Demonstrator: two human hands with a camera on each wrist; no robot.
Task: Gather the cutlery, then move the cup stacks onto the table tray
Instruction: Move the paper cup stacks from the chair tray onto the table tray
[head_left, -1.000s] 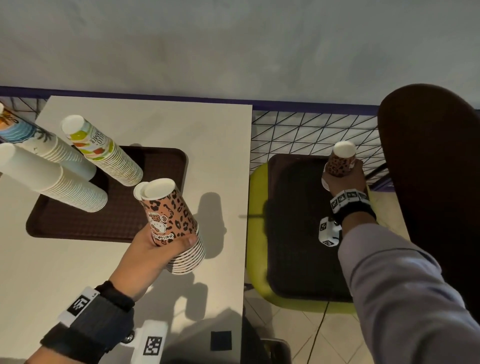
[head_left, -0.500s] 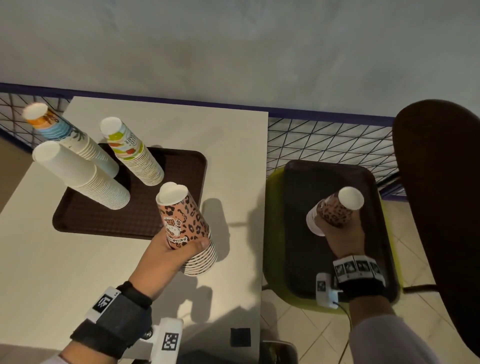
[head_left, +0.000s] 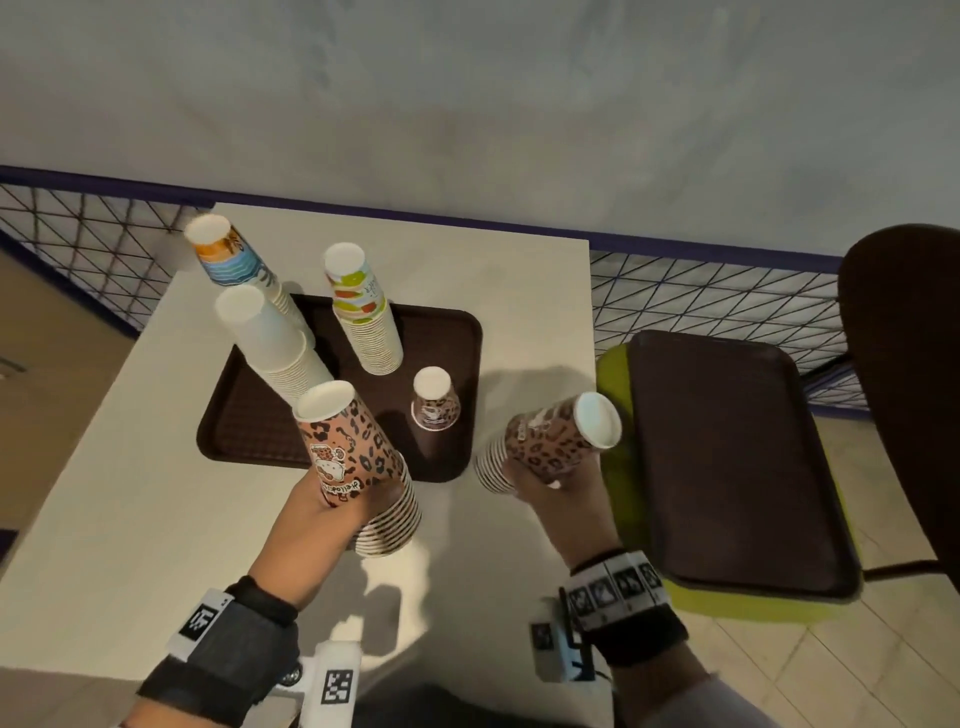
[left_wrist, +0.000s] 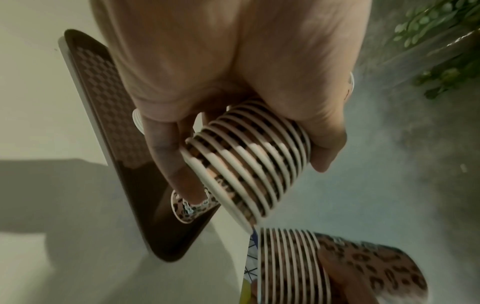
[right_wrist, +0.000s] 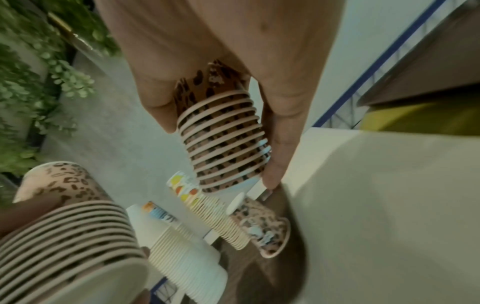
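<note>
Two leopard-print cup stacks are held in the air above the table (head_left: 156, 519). The left hand (head_left: 332, 512) has its grip wrapped round the larger leopard stack (head_left: 358, 462), upside down and roughly upright at the centre of the head view, just below the table tray (head_left: 244, 431). The right hand (head_left: 550, 493) clasps the smaller leopard stack (head_left: 550, 441), tilted with its base toward the right, just right of that tray's lower right corner.

On the table tray stand a white stack (head_left: 270, 343), a blue-and-orange stack (head_left: 234, 260), a green-and-orange stack (head_left: 363, 312) and a single leopard cup (head_left: 435, 400), all upside down.

At right, a second brown tray (head_left: 727, 467) lies on a yellow-green seat (head_left: 727, 605).
</note>
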